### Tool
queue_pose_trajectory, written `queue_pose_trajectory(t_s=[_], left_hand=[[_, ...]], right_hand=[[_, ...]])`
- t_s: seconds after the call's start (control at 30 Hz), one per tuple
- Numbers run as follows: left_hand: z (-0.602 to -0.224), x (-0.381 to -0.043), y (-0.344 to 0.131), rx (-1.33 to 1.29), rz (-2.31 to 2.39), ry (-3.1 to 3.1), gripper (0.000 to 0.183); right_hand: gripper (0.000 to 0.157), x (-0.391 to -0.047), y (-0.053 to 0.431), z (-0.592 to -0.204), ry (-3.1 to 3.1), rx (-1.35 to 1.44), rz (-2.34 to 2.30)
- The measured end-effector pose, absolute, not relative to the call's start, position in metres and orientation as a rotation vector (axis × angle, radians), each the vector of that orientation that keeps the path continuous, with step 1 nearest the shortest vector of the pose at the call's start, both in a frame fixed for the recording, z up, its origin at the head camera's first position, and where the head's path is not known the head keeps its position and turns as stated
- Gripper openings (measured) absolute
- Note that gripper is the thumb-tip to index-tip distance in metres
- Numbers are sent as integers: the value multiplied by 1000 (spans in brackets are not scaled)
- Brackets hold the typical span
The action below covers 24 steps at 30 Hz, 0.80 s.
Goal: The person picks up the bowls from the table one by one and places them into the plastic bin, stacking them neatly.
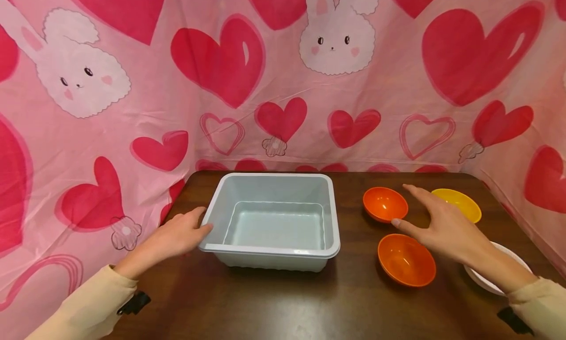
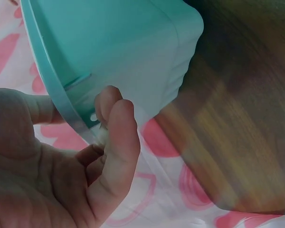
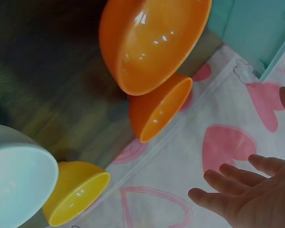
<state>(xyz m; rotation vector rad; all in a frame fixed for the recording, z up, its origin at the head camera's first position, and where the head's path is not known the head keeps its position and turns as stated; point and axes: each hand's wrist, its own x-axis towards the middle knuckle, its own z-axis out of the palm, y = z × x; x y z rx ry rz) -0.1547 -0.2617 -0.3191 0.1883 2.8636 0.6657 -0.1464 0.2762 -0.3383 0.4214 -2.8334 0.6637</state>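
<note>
A pale grey-blue plastic basin [image 1: 274, 222] stands on the table, its inside bare. At its left rim my left hand [image 1: 183, 232] holds on, the thumb over the rim and the fingers curled under it outside, as the left wrist view shows the basin's wall [image 2: 147, 71] beside my left hand [image 2: 61, 175]. My right hand [image 1: 451, 227] hovers over the bowls with fingers spread and nothing in it. Nearest to it are an orange bowl [image 1: 384, 204] at the back and another orange bowl [image 1: 407, 260] in front. In the right wrist view my right hand [image 3: 251, 190] is apart from the bowls.
Partly behind the right hand lies a yellow bowl [image 1: 460, 205]. A white bowl [image 1: 515, 255] sits at the right, partly covered by the forearm. Pink cloth [image 1: 283, 89] with hearts and rabbits hangs around the brown table [image 1: 274, 300].
</note>
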Motion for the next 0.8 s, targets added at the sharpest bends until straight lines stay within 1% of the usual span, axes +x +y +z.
queue_pose_trajectory(t_s=[0.23,0.5,0.7,0.8], left_hand=[[-320,-156,-263,239,709,2846,53],[-319,-157,-267,297,755,2817,51],[-318,-157,-268,303,744,2785,39],[-317,-157,-267,306,742,2779,36]], right_hand=[[93,-146,277,-349,-2810,482,673],[95,-141,281,-361,-2823,477,684],[95,-138,288,-371,-2764,534,691],[97,-136,290,-374,-2775,534,706]])
